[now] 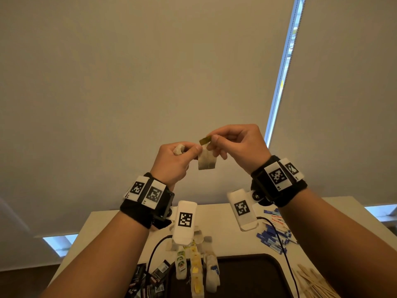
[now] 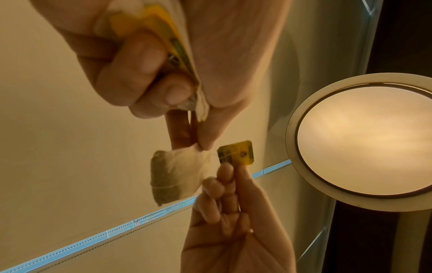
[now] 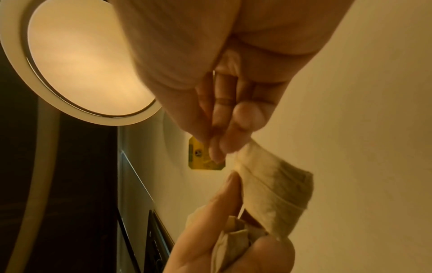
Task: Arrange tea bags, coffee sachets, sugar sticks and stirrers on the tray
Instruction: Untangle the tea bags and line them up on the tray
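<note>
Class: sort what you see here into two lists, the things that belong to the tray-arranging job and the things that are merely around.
Job: tea bag and its yellow tag, left hand, right hand, tray, coffee sachets, sugar sticks, stirrers.
Around: ceiling lamp, blind, cables.

tea bag (image 1: 206,161) | pale, hanging upright | yellow tag (image 1: 205,140) above

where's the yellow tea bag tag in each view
Head: yellow tag just above centre, pinched by the right hand.
Left wrist: centre, slightly right, above the right hand's fingertips.
Right wrist: centre, slightly left, partly behind fingers.
Shared landmark: the hanging tea bag beside it.
</note>
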